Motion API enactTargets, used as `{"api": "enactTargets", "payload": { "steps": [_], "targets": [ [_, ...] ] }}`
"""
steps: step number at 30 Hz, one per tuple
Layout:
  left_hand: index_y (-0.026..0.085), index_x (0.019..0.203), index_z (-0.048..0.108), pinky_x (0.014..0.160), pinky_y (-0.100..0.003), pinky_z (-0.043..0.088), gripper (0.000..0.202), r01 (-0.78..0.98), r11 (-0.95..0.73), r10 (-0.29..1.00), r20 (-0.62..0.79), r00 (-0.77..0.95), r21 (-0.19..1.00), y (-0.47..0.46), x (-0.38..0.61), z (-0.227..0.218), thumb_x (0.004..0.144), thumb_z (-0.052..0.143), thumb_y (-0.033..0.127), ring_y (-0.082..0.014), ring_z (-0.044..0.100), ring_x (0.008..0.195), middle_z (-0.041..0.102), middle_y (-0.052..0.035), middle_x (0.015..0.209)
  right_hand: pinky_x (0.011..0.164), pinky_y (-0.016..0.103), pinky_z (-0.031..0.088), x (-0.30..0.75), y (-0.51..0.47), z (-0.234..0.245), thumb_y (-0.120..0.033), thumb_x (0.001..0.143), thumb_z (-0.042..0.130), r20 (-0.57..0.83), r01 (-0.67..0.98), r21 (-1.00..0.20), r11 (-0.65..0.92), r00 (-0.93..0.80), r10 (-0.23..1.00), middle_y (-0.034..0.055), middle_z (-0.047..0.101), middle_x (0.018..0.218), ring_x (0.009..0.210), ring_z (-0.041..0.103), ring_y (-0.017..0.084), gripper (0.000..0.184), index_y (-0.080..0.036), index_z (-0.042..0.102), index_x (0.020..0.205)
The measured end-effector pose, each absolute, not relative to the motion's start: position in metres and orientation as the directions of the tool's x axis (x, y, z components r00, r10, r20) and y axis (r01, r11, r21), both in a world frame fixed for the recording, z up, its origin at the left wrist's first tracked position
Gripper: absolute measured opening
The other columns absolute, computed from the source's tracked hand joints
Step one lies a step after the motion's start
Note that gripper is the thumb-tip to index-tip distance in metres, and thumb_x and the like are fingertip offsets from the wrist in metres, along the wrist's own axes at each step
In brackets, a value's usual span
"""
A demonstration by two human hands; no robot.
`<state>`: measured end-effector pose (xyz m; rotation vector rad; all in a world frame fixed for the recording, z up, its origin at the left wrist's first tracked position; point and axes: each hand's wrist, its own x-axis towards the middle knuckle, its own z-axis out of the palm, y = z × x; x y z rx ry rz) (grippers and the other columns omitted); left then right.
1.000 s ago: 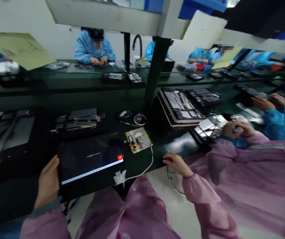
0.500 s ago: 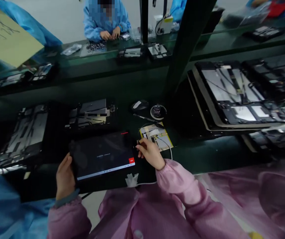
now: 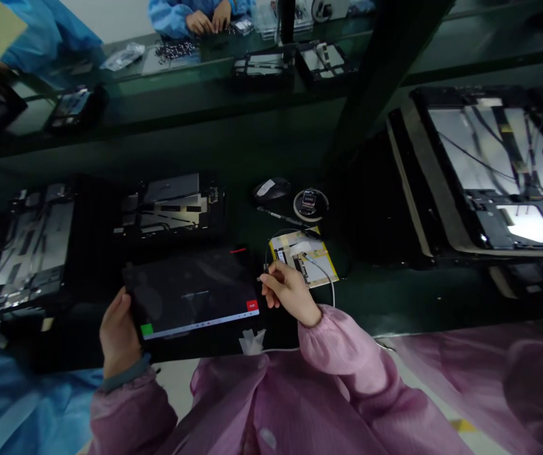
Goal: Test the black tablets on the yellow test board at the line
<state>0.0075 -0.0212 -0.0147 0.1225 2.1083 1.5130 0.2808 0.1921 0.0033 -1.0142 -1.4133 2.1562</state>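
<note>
A dark tablet (image 3: pixel 190 294) with its screen lit lies tilted in front of me, a green box at its lower left corner and a red one at its lower right. My left hand (image 3: pixel 120 335) grips its left edge, the fingers partly hidden beneath it. At the tablet's right edge, my right hand (image 3: pixel 290 292) pinches a small cable plug, mostly covered by the fingertips. Behind that hand lies a yellow-edged battery pack (image 3: pixel 323 272), with a white-tipped cable (image 3: pixel 321 265) across it.
Beyond the battery sit a black mouse (image 3: pixel 274 189) and a round coiled cable (image 3: pixel 311 205). Opened tablets lie at left (image 3: pixel 38 246) and behind (image 3: pixel 171 205). A stack of large opened devices (image 3: pixel 489 170) stands at right. Across the bench, another person's hands (image 3: pixel 209 22) handle small parts.
A green box has appeared at the screen's lower left corner. The camera view has tilted down and shifted. Both hands keep their holds.
</note>
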Motion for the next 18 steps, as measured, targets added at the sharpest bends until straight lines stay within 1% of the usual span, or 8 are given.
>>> {"api": "enactTargets", "payload": {
  "steps": [2, 3, 6, 8, 10, 14, 16, 18],
  "targets": [
    [0.029, 0.104, 0.069, 0.115, -0.034, 0.033, 0.031, -0.229, 0.186, 0.241, -0.270, -0.932, 0.956, -0.015, 0.011, -0.011, 0.075, 0.070, 0.041, -0.0238, 0.045, 0.133, 0.070, 0.0059, 0.115, 0.031, 0.015, 0.033, 0.280, 0.193, 0.005, -0.040, 0.081, 0.059, -0.363, 0.081, -0.902, -0.424, -0.675, 0.642, -0.0071, 0.058, 0.055, 0.035, 0.051, 0.007, 0.027, -0.022, 0.040, 0.075],
    [0.026, 0.101, 0.070, 0.115, -0.034, 0.032, 0.030, -0.241, 0.128, 0.185, -0.262, -0.947, 0.962, -0.012, 0.013, -0.010, 0.072, 0.073, 0.035, -0.0240, 0.046, 0.132, 0.071, 0.0053, 0.114, 0.031, 0.015, 0.033, 0.279, 0.194, 0.006, -0.040, 0.081, 0.060, -0.366, 0.085, -0.900, -0.426, -0.679, 0.637, -0.0072, 0.058, 0.055, 0.035, 0.051, 0.007, 0.027, -0.022, 0.040, 0.075],
    [0.022, 0.099, 0.071, 0.114, -0.034, 0.033, 0.029, -0.302, 0.106, 0.111, -0.313, -0.943, 0.947, -0.005, 0.014, -0.009, 0.070, 0.073, 0.029, -0.0237, 0.051, 0.128, 0.073, 0.0036, 0.107, 0.029, 0.014, 0.029, 0.277, 0.198, 0.008, -0.040, 0.077, 0.062, -0.399, 0.100, -0.875, -0.474, -0.703, 0.588, -0.0080, 0.058, 0.054, 0.033, 0.048, 0.006, 0.029, -0.022, 0.040, 0.076],
    [0.021, 0.099, 0.071, 0.114, -0.034, 0.035, 0.029, -0.307, 0.107, 0.113, -0.319, -0.941, 0.946, -0.004, 0.014, -0.009, 0.071, 0.072, 0.028, -0.0237, 0.053, 0.125, 0.074, 0.0026, 0.105, 0.029, 0.013, 0.025, 0.276, 0.201, 0.009, -0.041, 0.074, 0.065, -0.432, 0.106, -0.840, -0.532, -0.724, 0.538, -0.0086, 0.057, 0.052, 0.032, 0.045, 0.005, 0.032, -0.022, 0.039, 0.076],
    [0.023, 0.098, 0.072, 0.113, -0.034, 0.036, 0.025, -0.311, 0.110, 0.141, -0.325, -0.935, 0.944, -0.005, 0.013, -0.008, 0.074, 0.071, 0.028, -0.0234, 0.054, 0.125, 0.074, 0.0035, 0.105, 0.029, 0.013, 0.022, 0.275, 0.203, 0.009, -0.042, 0.072, 0.067, -0.453, 0.107, -0.813, -0.573, -0.735, 0.504, -0.0088, 0.056, 0.051, 0.032, 0.042, 0.004, 0.035, -0.022, 0.038, 0.075],
    [0.032, 0.093, 0.072, 0.110, -0.030, 0.038, 0.014, -0.337, 0.127, 0.209, -0.358, -0.910, 0.933, -0.006, 0.012, -0.005, 0.082, 0.065, 0.028, -0.0197, 0.053, 0.126, 0.073, 0.0092, 0.107, 0.030, 0.013, 0.019, 0.273, 0.203, 0.009, -0.043, 0.070, 0.068, -0.447, 0.095, -0.818, -0.568, -0.726, 0.522, -0.0091, 0.055, 0.051, 0.032, 0.039, 0.003, 0.037, -0.022, 0.038, 0.075],
    [0.029, 0.094, 0.072, 0.110, -0.031, 0.038, 0.015, -0.331, 0.098, 0.206, -0.344, -0.916, 0.939, -0.004, 0.012, -0.005, 0.080, 0.066, 0.026, -0.0206, 0.054, 0.124, 0.073, 0.0071, 0.106, 0.031, 0.013, 0.017, 0.272, 0.202, 0.009, -0.043, 0.070, 0.069, -0.441, 0.093, -0.822, -0.562, -0.727, 0.526, -0.0088, 0.055, 0.051, 0.032, 0.038, 0.003, 0.038, -0.022, 0.038, 0.075],
    [0.021, 0.095, 0.072, 0.109, -0.034, 0.040, 0.022, -0.325, 0.058, 0.180, -0.330, -0.927, 0.944, -0.001, 0.012, -0.005, 0.074, 0.069, 0.024, -0.0232, 0.058, 0.119, 0.075, 0.0017, 0.102, 0.031, 0.014, 0.016, 0.270, 0.202, 0.009, -0.043, 0.068, 0.070, -0.442, 0.097, -0.819, -0.565, -0.734, 0.515, -0.0084, 0.055, 0.051, 0.032, 0.038, 0.003, 0.040, -0.022, 0.037, 0.074]
  ]
}}
